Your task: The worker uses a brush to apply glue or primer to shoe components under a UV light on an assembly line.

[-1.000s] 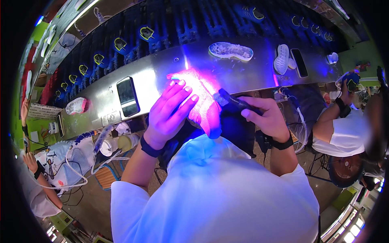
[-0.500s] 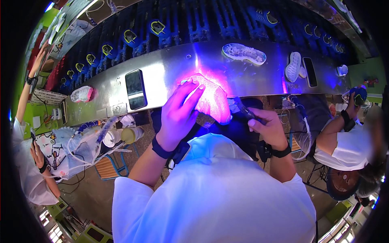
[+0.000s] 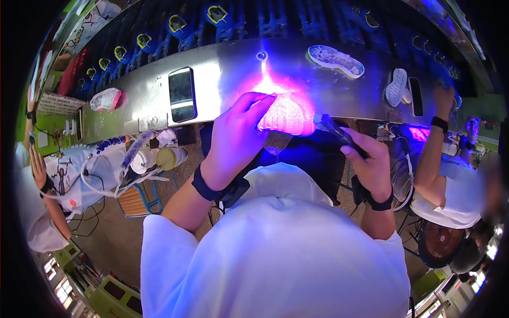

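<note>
Under a bright pink-violet glow, my left hand [image 3: 233,132] is closed on a shoe [image 3: 290,114] at the near edge of the metal bench. Glare washes out the shoe's colour and detail, and my hand covers its left part. A brush [image 3: 334,129] with a dark handle is gripped in my right hand [image 3: 371,164]. Its pale bristles are close beside the shoe's right edge; I cannot tell whether they touch.
Shoe soles [image 3: 335,59] and phones [image 3: 182,94] lie along the bench [image 3: 222,79]. Behind it, a dark roller conveyor [image 3: 286,21] carries blue shoes [image 3: 178,24]. Pots [image 3: 142,160] and hoses stand at left. Co-workers sit on both sides; the right one's arm [image 3: 432,143] reaches toward the conveyor.
The shoe has turned and tilted in my left hand. My right hand and the brush have shifted a little rightward. The right co-worker's hand has moved from a blue shoe's earlier place toward the conveyor.
</note>
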The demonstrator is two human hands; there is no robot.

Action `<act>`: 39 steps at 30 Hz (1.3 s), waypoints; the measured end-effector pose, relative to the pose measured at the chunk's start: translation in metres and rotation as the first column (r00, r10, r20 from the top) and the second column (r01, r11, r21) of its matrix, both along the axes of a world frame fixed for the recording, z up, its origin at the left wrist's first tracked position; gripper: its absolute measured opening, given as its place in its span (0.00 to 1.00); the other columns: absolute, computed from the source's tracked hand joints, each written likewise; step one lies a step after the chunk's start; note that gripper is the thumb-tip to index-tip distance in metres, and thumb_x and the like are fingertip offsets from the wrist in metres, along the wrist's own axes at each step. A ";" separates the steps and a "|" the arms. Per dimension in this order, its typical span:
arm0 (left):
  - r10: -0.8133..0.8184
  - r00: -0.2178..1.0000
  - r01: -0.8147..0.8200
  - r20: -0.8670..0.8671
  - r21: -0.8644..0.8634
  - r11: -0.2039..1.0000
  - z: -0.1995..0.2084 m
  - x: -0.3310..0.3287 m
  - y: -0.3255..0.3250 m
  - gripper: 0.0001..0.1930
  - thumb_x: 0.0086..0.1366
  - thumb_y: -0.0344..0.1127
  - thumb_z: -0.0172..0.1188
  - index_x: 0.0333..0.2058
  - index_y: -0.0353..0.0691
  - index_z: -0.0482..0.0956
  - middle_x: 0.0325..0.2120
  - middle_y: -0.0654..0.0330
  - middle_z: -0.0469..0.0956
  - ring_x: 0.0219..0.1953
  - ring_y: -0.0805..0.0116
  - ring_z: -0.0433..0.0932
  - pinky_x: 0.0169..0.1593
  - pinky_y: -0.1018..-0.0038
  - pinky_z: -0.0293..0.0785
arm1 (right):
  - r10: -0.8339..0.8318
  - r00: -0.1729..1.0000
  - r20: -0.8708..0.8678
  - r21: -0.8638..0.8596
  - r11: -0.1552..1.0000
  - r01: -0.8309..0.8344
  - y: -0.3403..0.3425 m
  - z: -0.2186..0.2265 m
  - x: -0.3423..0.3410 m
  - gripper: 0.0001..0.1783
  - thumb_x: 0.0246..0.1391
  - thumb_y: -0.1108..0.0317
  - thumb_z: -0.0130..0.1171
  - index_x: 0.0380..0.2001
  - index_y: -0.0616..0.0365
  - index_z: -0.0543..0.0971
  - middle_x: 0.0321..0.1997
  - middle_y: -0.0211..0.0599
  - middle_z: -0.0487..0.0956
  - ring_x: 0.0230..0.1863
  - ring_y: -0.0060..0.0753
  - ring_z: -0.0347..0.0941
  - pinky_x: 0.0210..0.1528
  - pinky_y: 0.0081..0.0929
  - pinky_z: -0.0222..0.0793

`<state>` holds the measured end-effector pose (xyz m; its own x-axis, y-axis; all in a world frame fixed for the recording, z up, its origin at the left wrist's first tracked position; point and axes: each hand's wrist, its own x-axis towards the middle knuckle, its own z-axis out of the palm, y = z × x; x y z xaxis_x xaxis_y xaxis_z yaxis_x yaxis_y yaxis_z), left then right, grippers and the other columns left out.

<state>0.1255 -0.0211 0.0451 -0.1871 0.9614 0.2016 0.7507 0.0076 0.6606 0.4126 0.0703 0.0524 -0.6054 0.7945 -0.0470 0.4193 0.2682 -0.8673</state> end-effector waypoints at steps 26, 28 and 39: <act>0.041 0.726 0.230 0.686 -0.299 0.926 -0.030 -0.003 0.004 0.22 0.50 0.34 0.79 0.44 0.34 0.84 0.34 0.69 0.83 0.36 0.83 0.79 0.42 0.80 0.74 | 0.027 0.996 -0.082 -0.236 0.971 -0.046 0.049 -0.004 -0.029 0.21 0.58 0.71 0.67 0.56 0.63 0.80 0.38 0.31 0.83 0.37 0.20 0.75 0.43 0.21 0.71; 0.117 0.534 0.309 0.837 -0.322 0.895 -0.009 -0.002 0.006 0.30 0.48 0.43 0.81 0.45 0.29 0.82 0.32 0.63 0.82 0.34 0.78 0.78 0.40 0.78 0.75 | 0.050 0.999 -0.022 -0.285 0.957 -0.054 0.049 0.000 -0.027 0.20 0.58 0.71 0.66 0.54 0.63 0.81 0.43 0.35 0.85 0.43 0.23 0.78 0.51 0.24 0.72; 0.196 0.382 0.217 0.903 -0.293 0.931 0.003 -0.004 -0.002 0.23 0.61 0.35 0.72 0.50 0.27 0.77 0.35 0.61 0.83 0.36 0.78 0.81 0.41 0.79 0.77 | 0.091 0.990 -0.105 -0.220 0.969 -0.113 0.006 -0.019 -0.011 0.22 0.58 0.72 0.66 0.57 0.61 0.80 0.33 0.24 0.80 0.31 0.14 0.72 0.36 0.19 0.70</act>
